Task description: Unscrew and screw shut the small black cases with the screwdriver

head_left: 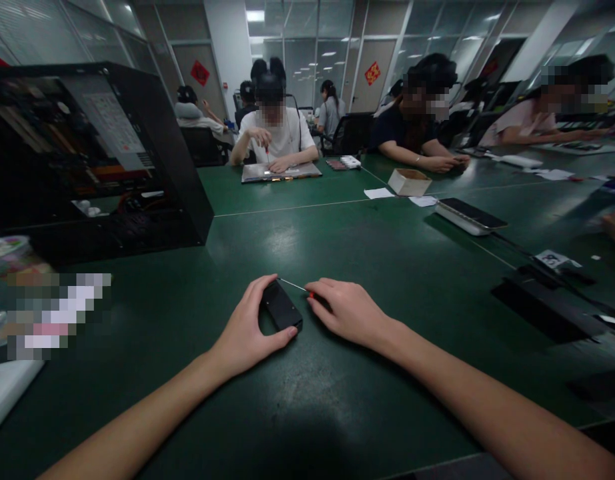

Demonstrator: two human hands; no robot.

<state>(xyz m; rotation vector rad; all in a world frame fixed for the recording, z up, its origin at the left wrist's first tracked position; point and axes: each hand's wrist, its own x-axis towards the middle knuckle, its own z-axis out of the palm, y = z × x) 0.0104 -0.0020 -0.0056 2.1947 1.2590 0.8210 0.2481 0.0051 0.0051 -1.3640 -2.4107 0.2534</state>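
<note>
My left hand [247,327] grips a small black rectangular box [282,307] by its two ends, thumb at the near end and fingers at the far one. Small screws or bright dots show on the box's upper face. In my right hand [345,307] is a screwdriver [293,285] with a thin metal shaft and a red-orange handle, mostly covered by the fingers. Its shaft points left, and the tip is at the far end of the box beside my left fingertips. Whether the tip touches the box I cannot tell.
An open black computer case [157,153] stands at the left on the green table [267,407]. Further off are a cardboard box [410,181] and a dark slab on a white base [470,217]. Cables and a dark adapter-like block [542,307] lie right. Several people sit across the table.
</note>
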